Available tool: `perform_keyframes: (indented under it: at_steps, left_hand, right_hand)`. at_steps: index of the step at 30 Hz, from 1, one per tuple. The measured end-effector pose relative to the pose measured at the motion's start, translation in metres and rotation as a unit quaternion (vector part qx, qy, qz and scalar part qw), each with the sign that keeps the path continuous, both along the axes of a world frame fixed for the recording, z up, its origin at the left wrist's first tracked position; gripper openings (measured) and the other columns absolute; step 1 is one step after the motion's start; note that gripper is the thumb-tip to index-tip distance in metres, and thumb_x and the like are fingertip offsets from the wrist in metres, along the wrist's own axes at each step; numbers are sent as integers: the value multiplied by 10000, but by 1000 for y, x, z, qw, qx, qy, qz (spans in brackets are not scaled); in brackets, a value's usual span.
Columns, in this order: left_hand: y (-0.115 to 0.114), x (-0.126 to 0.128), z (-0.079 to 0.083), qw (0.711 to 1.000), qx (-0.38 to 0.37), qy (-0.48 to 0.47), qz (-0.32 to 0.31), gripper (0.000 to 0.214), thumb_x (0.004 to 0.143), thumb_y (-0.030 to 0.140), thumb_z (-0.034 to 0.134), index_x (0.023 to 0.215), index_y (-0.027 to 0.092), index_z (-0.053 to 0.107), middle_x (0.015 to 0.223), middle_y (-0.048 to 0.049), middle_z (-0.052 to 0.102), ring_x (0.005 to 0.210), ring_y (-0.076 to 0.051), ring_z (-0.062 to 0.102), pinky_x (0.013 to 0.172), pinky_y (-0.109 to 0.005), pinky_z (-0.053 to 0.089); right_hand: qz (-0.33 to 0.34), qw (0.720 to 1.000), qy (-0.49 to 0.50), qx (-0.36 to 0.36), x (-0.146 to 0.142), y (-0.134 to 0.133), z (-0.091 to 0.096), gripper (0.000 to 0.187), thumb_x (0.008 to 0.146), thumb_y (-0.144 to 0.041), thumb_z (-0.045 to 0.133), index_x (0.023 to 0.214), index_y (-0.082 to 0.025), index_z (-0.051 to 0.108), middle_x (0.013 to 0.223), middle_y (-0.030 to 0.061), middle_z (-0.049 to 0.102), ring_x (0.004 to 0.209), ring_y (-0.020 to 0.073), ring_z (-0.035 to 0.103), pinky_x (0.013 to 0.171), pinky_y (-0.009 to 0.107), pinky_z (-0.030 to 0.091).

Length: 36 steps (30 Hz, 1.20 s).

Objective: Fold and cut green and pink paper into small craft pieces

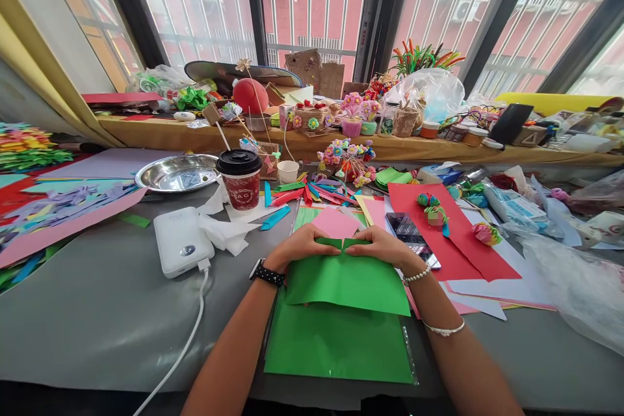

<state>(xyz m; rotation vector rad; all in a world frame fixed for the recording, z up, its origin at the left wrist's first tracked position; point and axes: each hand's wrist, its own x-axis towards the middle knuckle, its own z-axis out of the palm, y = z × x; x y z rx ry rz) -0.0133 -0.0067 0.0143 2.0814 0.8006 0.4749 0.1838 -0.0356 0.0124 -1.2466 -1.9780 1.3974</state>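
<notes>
A green paper sheet (347, 283) lies folded on a larger green sheet (336, 344) in front of me. My left hand (298, 246) and my right hand (381, 246) both pinch its far edge, fingers closed on the paper, thumbs meeting near the middle. A watch is on my left wrist and bead bracelets on my right. A pink paper square (335, 222) lies just beyond the fingertips.
A white power bank (181, 242) with a cable and crumpled tissue sits left, behind it a coffee cup (240, 179) and a metal dish (176, 173). A phone (412, 237) lies on red paper (448, 234) at right. Paper flowers, coloured strips and plastic bags crowd the back and right.
</notes>
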Motion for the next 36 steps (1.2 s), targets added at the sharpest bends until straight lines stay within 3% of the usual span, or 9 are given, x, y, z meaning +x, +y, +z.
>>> perform_keyframes:
  at_steps: [4, 10, 17, 27, 32, 36]
  left_hand:
    - [-1, -1, 0, 1000, -17, 9, -1, 403, 588, 461, 572, 430, 125, 415, 470, 61, 283, 465, -50, 252, 416, -189, 200]
    - [-6, -3, 5, 993, -99, 60, -23, 347, 535, 448, 617, 526, 114, 525, 483, 49, 413, 457, -63, 343, 405, -182, 263]
    - [-4, -2, 4, 996, -53, 54, -37, 359, 548, 462, 606, 523, 110, 543, 484, 47, 424, 466, -61, 336, 405, -172, 258]
    - [-5, -1, 2, 998, 28, 32, -43, 375, 588, 450, 592, 473, 108, 489, 482, 57, 346, 478, -51, 283, 421, -167, 231]
    - [-5, -1, 0, 998, 28, 29, -49, 361, 595, 447, 589, 503, 105, 520, 498, 51, 383, 492, -55, 308, 436, -164, 252]
    - [-6, -1, 1, 998, 22, 28, -49, 359, 584, 444, 592, 494, 106, 514, 489, 56, 359, 483, -52, 294, 420, -162, 238]
  right_hand:
    - [14, 1000, -15, 8, 1, -1, 0, 351, 591, -469, 589, 587, -121, 544, 507, -53, 398, 439, 45, 310, 382, 175, 238]
    - [39, 996, -73, 16, 4, -4, 3, 339, 577, -455, 602, 619, -119, 579, 508, -44, 446, 441, 56, 345, 394, 183, 270]
    - [32, 996, -82, 31, 5, -4, 5, 312, 592, -433, 593, 620, -122, 596, 496, -44, 463, 442, 58, 361, 391, 180, 279]
    - [17, 996, -12, -82, 7, -2, 3, 304, 561, -392, 640, 704, -125, 611, 564, -19, 554, 459, 80, 456, 443, 198, 391]
    - [13, 997, -11, -77, 8, -2, 3, 278, 546, -382, 654, 640, -126, 600, 548, -28, 541, 459, 74, 455, 420, 181, 373]
    - [7, 994, 0, -112, 8, -2, 3, 306, 534, -384, 664, 690, -126, 612, 571, -18, 571, 459, 80, 477, 441, 191, 404]
